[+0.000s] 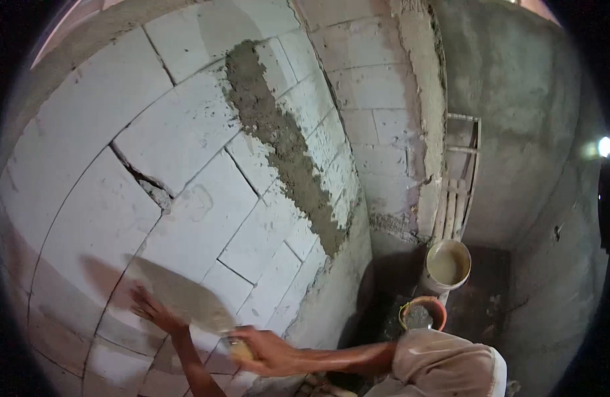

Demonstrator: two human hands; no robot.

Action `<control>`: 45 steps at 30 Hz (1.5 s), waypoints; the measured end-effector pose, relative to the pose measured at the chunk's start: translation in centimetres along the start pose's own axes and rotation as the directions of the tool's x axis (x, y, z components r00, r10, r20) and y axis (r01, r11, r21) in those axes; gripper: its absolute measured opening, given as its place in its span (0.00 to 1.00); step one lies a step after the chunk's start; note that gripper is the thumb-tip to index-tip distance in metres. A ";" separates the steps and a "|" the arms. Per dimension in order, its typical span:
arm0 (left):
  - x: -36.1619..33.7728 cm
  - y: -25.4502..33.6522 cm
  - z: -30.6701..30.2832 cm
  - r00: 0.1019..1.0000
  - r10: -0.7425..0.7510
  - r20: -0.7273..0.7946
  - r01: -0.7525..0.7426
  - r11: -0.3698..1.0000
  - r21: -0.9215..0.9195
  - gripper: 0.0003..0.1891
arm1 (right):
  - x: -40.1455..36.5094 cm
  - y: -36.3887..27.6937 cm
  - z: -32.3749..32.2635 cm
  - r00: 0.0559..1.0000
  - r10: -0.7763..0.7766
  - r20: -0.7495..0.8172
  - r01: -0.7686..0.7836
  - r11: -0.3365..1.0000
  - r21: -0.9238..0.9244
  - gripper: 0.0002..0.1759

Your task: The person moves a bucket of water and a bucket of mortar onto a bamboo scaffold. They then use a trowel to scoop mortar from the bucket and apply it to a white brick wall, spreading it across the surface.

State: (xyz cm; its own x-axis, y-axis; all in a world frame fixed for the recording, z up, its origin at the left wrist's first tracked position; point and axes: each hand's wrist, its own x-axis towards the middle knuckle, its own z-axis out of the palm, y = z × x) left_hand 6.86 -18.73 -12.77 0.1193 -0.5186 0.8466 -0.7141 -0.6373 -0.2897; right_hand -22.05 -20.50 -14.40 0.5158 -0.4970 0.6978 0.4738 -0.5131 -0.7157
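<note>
A trowel with a broad blade lies close to the white block wall, its handle in my right hand. To the left of the blade, my left hand is spread, fingers apart, near the wall; whether it touches the blocks I cannot tell. A rough grey strip of mortar runs diagonally down the wall above both hands. An open gap shows between blocks at the left.
A white bucket of greyish liquid stands at the lower right. Beside it is an orange-rimmed bucket with grey contents. A ladder-like frame leans behind them. A bright lamp shines at the far right.
</note>
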 end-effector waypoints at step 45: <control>-21.1 11.9 -3.4 0.916 -0.022 0.402 0.283 0.745 -0.604 0.25 | -53.2 4.2 -24.8 -0.198 0.885 -0.421 -0.963 -0.255 -0.083 0.23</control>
State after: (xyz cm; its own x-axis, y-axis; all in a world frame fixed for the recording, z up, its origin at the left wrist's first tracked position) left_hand -6.50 -13.40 -32.59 0.4019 -0.6899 0.6021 -0.9150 -0.2774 0.2929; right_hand -65.21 -13.57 -53.81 0.0171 -0.6501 -0.7596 -0.6772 0.5514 -0.4872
